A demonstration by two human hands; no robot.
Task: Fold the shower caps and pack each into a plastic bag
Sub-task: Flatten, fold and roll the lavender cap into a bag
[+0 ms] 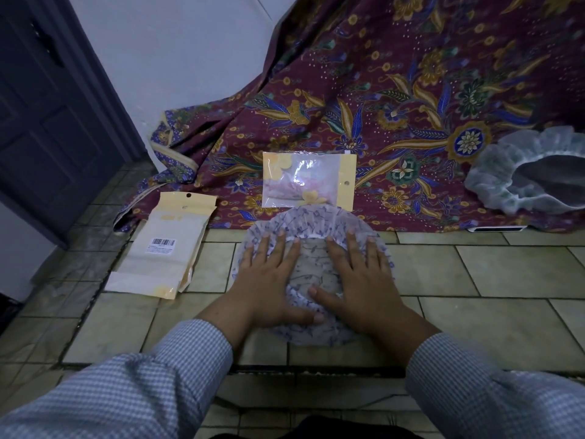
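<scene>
A white shower cap with a blue floral print (311,223) lies spread flat on the tiled floor in front of me. My left hand (269,277) and my right hand (357,277) both press down on it with straight, spread fingers, side by side. Just behind it, on the patterned cloth, lies a yellow-edged plastic bag (308,179) with a pink cap packed inside. A stack of empty yellow-and-white bags (164,248) sits on the floor to the left. Another ruffled white shower cap (493,175) rests open at the far right.
A maroon floral cloth (395,99) drapes from the wall over the back of the floor. A dark door (47,122) stands at the left. A white flat object (497,229) pokes out under the cloth's edge at right.
</scene>
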